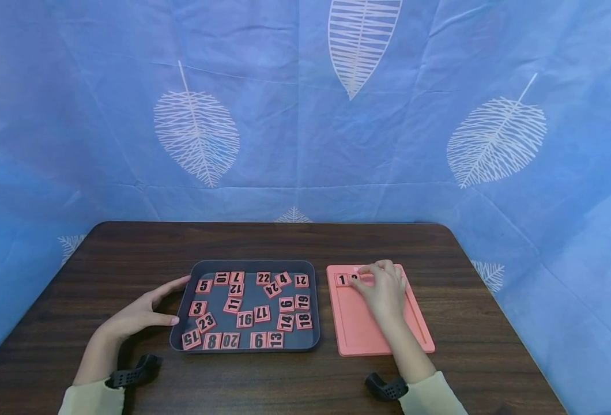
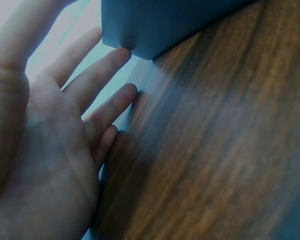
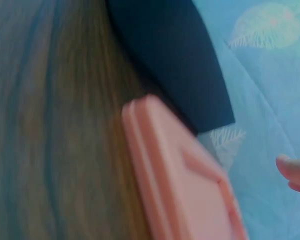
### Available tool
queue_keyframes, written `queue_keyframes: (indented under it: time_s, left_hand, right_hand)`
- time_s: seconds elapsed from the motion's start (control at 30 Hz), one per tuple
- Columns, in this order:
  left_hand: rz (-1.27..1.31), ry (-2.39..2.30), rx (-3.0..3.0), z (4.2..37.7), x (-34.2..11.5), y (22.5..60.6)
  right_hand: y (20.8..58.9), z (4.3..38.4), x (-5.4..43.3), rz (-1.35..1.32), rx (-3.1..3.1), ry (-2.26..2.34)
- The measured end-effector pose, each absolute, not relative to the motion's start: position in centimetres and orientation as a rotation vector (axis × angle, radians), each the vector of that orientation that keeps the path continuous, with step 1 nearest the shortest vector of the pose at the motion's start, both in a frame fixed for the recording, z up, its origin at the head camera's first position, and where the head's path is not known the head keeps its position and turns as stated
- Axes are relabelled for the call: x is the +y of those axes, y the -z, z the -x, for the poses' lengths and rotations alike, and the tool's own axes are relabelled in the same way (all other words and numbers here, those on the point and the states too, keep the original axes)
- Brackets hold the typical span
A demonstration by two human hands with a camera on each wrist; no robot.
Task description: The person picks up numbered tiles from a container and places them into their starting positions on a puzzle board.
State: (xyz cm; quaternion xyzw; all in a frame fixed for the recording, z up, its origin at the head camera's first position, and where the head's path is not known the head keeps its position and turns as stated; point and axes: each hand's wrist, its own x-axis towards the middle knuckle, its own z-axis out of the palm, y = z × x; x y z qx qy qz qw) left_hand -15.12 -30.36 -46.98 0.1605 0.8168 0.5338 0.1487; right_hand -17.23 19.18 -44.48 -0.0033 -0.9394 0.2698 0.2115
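My left hand (image 1: 138,314) is at the left side of a dark grey tray (image 1: 243,349), its thumb and fingers spread along the rim. In the left wrist view its fingers (image 2: 97,80) reach toward the dark tray wall (image 2: 140,30). Many pink number tiles (image 1: 245,319) lie scattered and turned in the tray. My right hand (image 1: 385,291) is over the top of a pink board (image 1: 357,328), where thumb and forefinger pinch a number tile (image 1: 354,277), partly covered. Left of it in the top row sits the tile 1 (image 1: 341,279).
Both tray and board rest on a dark wooden table (image 1: 233,383), side by side with a narrow gap. Behind hangs a blue cloth (image 1: 285,144) with white leaf prints. A black wrist strap (image 1: 134,373) is on each arm.
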Motion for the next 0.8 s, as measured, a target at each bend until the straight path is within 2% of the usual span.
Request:
queue_keyframes:
  time_s: [0.3,0.8]
  left_hand:
    - [-0.482,-1.541,2.350,15.2,-30.4,47.1]
    - [-0.520,-1.555,2.346,15.2,-30.5,47.4]
  right_hand:
    - [41.9,15.9,16.0,-0.180,-2.500,-0.867]
    - [41.0,14.6,7.3,-0.566,-2.499,-0.921]
